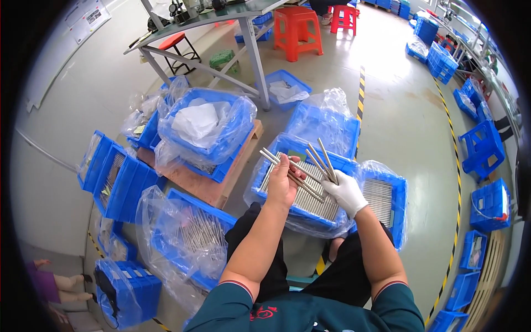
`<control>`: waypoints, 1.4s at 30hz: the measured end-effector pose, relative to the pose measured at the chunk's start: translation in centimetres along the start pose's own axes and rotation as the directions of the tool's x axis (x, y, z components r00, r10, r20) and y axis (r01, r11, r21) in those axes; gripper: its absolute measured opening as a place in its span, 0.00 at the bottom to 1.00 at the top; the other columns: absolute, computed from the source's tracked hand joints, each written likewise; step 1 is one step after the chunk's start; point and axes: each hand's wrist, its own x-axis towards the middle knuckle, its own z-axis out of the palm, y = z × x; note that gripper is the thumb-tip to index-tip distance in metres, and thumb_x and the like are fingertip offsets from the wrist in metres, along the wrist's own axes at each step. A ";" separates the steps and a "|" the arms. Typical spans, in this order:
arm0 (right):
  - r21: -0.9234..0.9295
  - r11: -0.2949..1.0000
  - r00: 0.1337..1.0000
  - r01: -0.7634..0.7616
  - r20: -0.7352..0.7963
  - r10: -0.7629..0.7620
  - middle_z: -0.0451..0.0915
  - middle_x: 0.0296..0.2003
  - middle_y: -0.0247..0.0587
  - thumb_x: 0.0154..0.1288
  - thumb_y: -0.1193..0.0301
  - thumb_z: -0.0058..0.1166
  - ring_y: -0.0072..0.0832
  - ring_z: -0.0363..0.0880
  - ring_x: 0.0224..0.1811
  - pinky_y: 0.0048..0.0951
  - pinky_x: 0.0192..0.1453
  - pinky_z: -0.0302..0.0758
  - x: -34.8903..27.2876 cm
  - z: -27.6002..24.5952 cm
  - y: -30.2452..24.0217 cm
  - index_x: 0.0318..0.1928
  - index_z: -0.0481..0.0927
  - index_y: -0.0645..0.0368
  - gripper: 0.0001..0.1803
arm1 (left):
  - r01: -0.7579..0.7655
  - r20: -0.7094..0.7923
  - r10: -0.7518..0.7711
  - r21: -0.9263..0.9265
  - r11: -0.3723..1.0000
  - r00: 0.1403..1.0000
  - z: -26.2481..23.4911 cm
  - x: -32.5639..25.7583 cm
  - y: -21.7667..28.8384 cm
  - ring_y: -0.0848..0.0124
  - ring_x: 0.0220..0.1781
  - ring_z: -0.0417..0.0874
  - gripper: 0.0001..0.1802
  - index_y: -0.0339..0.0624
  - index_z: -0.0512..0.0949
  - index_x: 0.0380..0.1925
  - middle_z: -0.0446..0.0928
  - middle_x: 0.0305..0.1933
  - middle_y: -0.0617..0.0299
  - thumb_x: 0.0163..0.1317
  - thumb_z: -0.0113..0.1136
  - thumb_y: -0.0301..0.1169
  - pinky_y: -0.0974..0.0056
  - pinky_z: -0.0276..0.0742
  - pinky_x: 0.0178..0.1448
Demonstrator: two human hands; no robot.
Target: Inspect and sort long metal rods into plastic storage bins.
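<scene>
My bare left hand is closed around several thin silver metal rods, which slant across the palm. Beside it, my right hand, in a white glove, grips several more rods by their lower ends, with their tips fanned upward. Both hands are above a blue plastic crate lined with clear film. Rows of similar rods lie inside it, partly hidden by my hands. A green piece shows near the crate's far side.
Right of my knees is another crate of rods; a film-covered crate with loose rods is at left. Stacked crates stand on a wooden pallet. Beyond are a workbench and red stools. Another person is at lower left.
</scene>
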 end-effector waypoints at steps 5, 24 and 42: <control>0.135 0.991 1.000 -0.006 -0.026 0.009 0.76 0.22 0.35 0.60 0.73 0.50 0.16 0.69 0.18 0.20 0.22 0.65 -0.1 0.7 -0.5 0.36 0.74 0.62 0.06 | -0.018 0.026 0.019 -0.031 0.999 0.999 0.1 0.1 -0.1 0.75 0.27 0.71 0.19 0.36 0.75 0.41 0.67 0.22 0.68 0.64 0.55 0.43 0.65 0.74 0.38; -0.114 0.993 0.991 0.032 -0.124 -0.047 0.79 0.29 0.54 0.58 0.66 0.51 0.46 0.79 0.36 0.36 0.41 0.73 0.4 1.4 -0.3 0.38 0.75 0.63 0.13 | -0.053 -0.034 0.061 0.192 0.980 0.998 0.6 -0.3 -1.2 0.82 0.23 0.65 0.18 0.34 0.75 0.39 0.62 0.21 0.72 0.69 0.49 0.42 0.74 0.67 0.30; 0.618 0.770 0.985 -0.160 0.048 0.166 0.73 0.20 0.32 0.61 0.69 0.53 0.14 0.65 0.14 0.17 0.13 0.56 0.1 2.8 -0.9 0.35 0.72 0.58 0.07 | -0.067 0.048 0.055 0.299 0.952 0.997 1.4 -1.6 -2.5 0.83 0.23 0.65 0.15 0.39 0.77 0.36 0.65 0.20 0.73 0.68 0.50 0.40 0.76 0.62 0.29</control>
